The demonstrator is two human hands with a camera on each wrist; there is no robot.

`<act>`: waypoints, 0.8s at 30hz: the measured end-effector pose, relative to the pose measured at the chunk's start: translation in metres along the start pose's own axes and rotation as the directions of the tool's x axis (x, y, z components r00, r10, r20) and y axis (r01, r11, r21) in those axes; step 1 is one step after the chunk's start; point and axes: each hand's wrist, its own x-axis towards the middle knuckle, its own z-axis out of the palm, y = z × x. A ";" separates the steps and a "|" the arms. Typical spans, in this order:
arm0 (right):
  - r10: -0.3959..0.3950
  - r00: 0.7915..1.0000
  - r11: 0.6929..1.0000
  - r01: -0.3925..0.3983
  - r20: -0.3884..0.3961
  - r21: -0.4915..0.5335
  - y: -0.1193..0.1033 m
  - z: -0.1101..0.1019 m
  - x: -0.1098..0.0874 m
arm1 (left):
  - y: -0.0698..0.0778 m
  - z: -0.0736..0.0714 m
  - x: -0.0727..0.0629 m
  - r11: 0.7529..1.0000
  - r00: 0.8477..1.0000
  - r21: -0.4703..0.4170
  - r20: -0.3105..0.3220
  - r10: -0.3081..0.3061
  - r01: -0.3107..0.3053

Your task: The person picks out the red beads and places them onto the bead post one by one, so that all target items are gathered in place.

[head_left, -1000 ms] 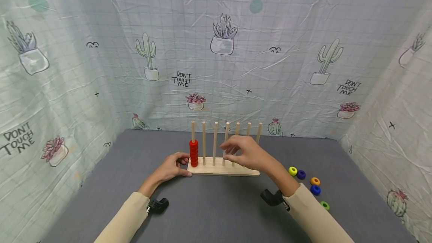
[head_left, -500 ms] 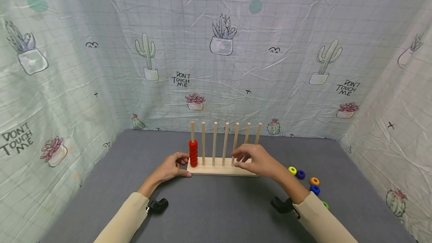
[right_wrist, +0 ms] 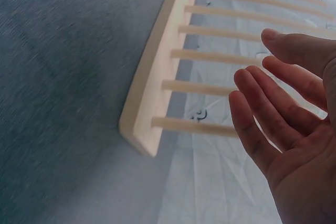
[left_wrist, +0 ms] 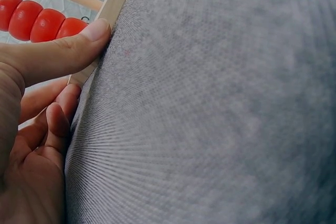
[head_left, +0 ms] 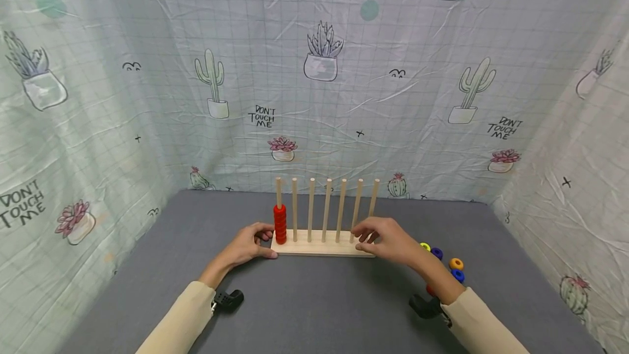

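Note:
A wooden bead stand, its pale base (head_left: 314,248) set with several upright pegs, sits on the grey table. Red beads (head_left: 280,224) are stacked on the leftmost peg; the other pegs carry none. My left hand (head_left: 248,245) holds the base's left end, and in the left wrist view the thumb (left_wrist: 94,31) presses the front edge while the other fingers lie around the end. Over the right part of the stand hovers my right hand (head_left: 390,240), near the rightmost pegs. Its fingers are loosely bent and hold nothing, as the right wrist view shows.
Right of the stand lie loose beads: yellow (head_left: 425,246), purple (head_left: 436,254), orange (head_left: 456,264) and blue (head_left: 458,275). A red one (head_left: 430,290) is partly hidden by the right forearm. A cactus-print cloth (head_left: 236,157) hangs behind and at both sides.
My right hand has moved rightward and slightly down along the pegs, from the middle ones to the right end. The left hand has stayed at the base. A red loose bead has come into sight.

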 end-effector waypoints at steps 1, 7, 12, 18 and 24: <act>0.000 1.000 1.000 0.000 0.002 0.000 0.002 0.000 -0.002 | 0.000 0.000 0.000 1.000 1.000 0.000 0.000 -0.003 0.003; 0.014 1.000 1.000 -0.014 0.005 -0.024 0.011 -0.002 -0.014 | 0.000 -0.001 0.000 1.000 1.000 -0.006 0.003 -0.006 0.006; 0.052 0.999 0.998 -0.051 0.014 -0.034 0.016 -0.004 -0.024 | -0.001 -0.002 0.000 1.000 1.000 -0.008 0.002 -0.008 0.008; 0.096 0.995 0.994 -0.096 0.007 -0.054 0.026 -0.007 -0.035 | -0.002 -0.001 0.000 1.000 1.000 -0.007 0.011 -0.009 0.009; 0.107 0.994 0.993 -0.108 -0.018 -0.049 0.036 -0.013 -0.050 | -0.001 -0.001 0.000 1.000 1.000 -0.003 0.013 -0.011 0.011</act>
